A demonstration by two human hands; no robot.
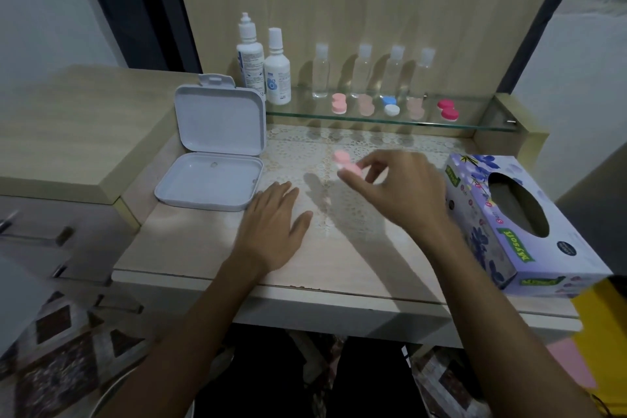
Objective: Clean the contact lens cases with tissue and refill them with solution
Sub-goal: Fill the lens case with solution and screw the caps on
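My right hand (403, 187) pinches a pink contact lens case (344, 163) just above the lace mat (339, 146) at the middle of the table; the case is blurred. My left hand (274, 231) rests flat on the table, fingers straight, holding nothing. Several more lens cases lie on the glass shelf (475, 124): a pink one (338, 103), a blue and white one (390, 105) and a magenta one (448, 109). Two white solution bottles (250, 58) (277, 73) stand at the shelf's left end. A purple tissue box (529, 224) lies right of my right hand.
An open white plastic box (210, 180) sits at the table's left, its lid upright. Several clear small bottles (320, 73) stand along the back of the shelf. A raised wooden ledge (68, 146) borders the left. The table's front edge (339, 302) runs below my wrists.
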